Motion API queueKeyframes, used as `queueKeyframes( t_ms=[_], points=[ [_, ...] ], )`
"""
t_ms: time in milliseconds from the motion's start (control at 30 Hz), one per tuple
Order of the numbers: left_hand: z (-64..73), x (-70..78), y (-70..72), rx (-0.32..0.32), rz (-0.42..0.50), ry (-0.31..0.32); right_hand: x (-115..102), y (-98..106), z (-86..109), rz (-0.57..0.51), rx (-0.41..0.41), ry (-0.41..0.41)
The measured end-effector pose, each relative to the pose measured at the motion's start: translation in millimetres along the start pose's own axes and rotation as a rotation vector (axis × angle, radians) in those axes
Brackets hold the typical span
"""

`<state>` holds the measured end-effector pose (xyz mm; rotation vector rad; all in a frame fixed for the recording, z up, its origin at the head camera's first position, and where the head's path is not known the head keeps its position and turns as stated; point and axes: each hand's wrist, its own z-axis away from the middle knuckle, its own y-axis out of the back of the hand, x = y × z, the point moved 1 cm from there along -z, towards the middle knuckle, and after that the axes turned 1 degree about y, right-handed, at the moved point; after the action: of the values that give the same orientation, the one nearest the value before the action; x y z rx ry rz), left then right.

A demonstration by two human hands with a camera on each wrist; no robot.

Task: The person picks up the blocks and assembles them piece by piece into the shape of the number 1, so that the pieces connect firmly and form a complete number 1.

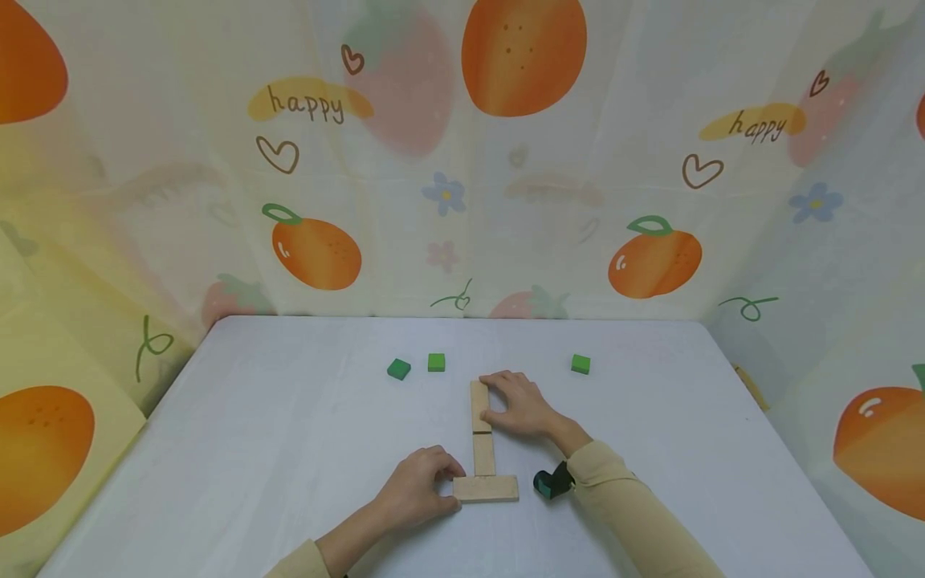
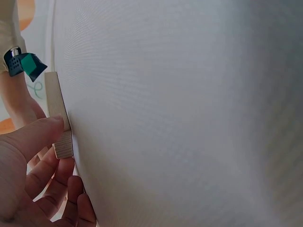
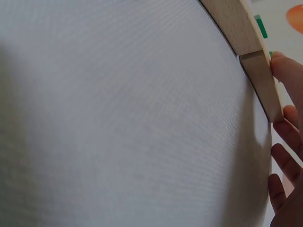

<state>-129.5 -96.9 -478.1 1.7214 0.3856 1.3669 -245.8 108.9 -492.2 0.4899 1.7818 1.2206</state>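
Note:
Three pale wooden blocks lie on the white table in an upside-down T. The crosswise block (image 1: 487, 488) is nearest, the middle block (image 1: 484, 455) runs away from it, and the far block (image 1: 478, 407) follows in line, a thin dark seam between these two. My left hand (image 1: 415, 491) pinches the left end of the crosswise block, thumb at its near corner and index finger at its far one. At the far block, my right hand (image 1: 526, 408) grips from the right, index finger at the top end and thumb lower on the side.
Beyond the blocks lie a dark green cube (image 1: 399, 369), a bright green cube (image 1: 437, 363) and, farther right, another green cube (image 1: 580, 364). A dark wrist device (image 1: 553, 482) hangs by the right sleeve. A fruit-printed cloth (image 1: 506, 241) rises behind the table (image 1: 289, 417).

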Motion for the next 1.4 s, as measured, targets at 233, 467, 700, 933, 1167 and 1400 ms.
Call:
queueKeyframes(
  t_ms=[233, 467, 700, 933, 1167, 1400],
  points=[
    [-0.8, -0.7, -0.2, -0.002, -0.006, 0.007, -2.0, 1.7, 1.7, -0.008, 0.002, 0.015],
    [-1.0, -0.4, -0.3, 0.0, -0.005, 0.012, -3.0, 3.0, 3.2, -0.007, -0.016, 0.016],
    [-0.7, -0.7, -0.3, 0.0, 0.0, 0.004, -0.4, 0.6, 2.3, -0.008, -0.015, 0.015],
    [-0.7, -0.2, -0.6, 0.002, -0.001, 0.014, 0.6, -0.6, 1.9, -0.009, -0.018, 0.0],
    [-0.4, -0.8, -1.3, -0.002, 0.003, 0.017, 0.8, 2.6, 2.9, -0.053, -0.004, 0.014],
    [-0.2, -0.4, -0.6, 0.0, 0.009, 0.015, 6.0, 3.9, 2.3, -0.079, 0.064, 0.049]
  ],
)
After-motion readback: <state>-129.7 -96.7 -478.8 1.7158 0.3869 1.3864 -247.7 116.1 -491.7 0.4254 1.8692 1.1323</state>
